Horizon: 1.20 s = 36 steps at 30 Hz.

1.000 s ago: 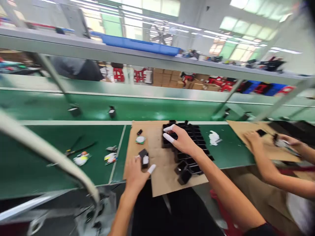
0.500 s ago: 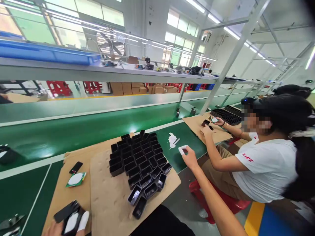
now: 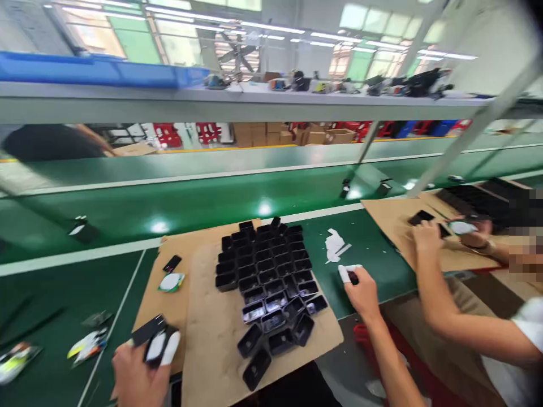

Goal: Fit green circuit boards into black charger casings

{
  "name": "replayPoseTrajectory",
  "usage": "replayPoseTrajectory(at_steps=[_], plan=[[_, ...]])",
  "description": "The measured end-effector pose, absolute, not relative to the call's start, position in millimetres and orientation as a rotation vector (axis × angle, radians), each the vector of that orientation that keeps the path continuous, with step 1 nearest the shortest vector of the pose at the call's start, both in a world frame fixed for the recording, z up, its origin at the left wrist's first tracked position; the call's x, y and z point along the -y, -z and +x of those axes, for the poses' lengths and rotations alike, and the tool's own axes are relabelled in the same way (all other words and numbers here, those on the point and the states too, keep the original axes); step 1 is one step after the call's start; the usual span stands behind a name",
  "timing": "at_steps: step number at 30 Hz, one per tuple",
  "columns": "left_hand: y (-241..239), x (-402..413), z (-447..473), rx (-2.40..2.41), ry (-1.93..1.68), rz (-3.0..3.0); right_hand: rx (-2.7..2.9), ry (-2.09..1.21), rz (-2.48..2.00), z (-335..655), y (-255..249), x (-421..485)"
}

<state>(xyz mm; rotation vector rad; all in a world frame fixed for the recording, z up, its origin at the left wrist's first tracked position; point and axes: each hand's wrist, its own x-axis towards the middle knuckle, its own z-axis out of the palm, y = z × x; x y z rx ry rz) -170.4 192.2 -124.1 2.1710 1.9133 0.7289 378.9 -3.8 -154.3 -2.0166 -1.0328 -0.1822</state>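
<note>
Holding a small black part (image 3: 353, 277) pinched in cot-covered fingertips, the right hand (image 3: 363, 294) is now hovering over the green bench (image 3: 377, 257) at 3 o'clock of the black plastic cups (image 3: 267, 282). A second ago it was resting on them, so it seems to be carrying a piece away. The left hand (image 3: 138, 376) is still gripping a black housing (image 3: 153, 339) at 8 o'clock.

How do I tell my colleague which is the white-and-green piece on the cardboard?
Find the block of black trays on the cardboard. Left of it, beyond the left hand, lies a white disc on green backing. A small flat black part sits just behind it; nothing else on that cardboard is white and green.
</note>
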Motion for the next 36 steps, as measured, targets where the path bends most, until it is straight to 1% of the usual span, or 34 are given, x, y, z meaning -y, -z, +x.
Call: replayPoseTrajectory(at_steps=[1,4,8,11,13,16,18,20,22,26,30,36], plan=[[121,-190,-166,-1.957,-0.597,2.221,1.037,0.183,-2.003,380,154,4],[119,-186,-155,-2.07,-0.479,2.2,1.037,0.196,-1.966,377,148,8],[123,-178,-146,-2.198,-0.436,2.121,1.109,0.22,-1.897,335,124,28],[119,-168,-142,-2.257,-0.468,2.012,1.34,0.116,-1.835,275,101,47],[113,-152,-142,-2.314,-0.64,1.887,1.51,0.037,-1.816,238,91,56],[109,-109,-140,-2.222,-1.14,1.845,1.744,0.065,-1.812,208,86,63],[110,-71,-134,-1.89,-1.376,1.991,1.827,0.069,-1.813,208,84,68],[112,-36,-120,-1.539,-1.461,2.167,1.854,0.016,-1.816,217,78,74],[113,-11,-101,-1.382,-1.372,2.262,1.877,-0.026,-1.83,229,68,82],[120,2,-65,-1.45,-1.142,2.2,1.914,-0.184,-1.911,235,47,90],[131,-17,-45,-1.483,-1.079,2.186,1.98,-0.338,-1.92,210,46,76],[125,-61,-39,-1.303,-0.823,2.291,1.931,-0.37,-1.837,176,59,48]])
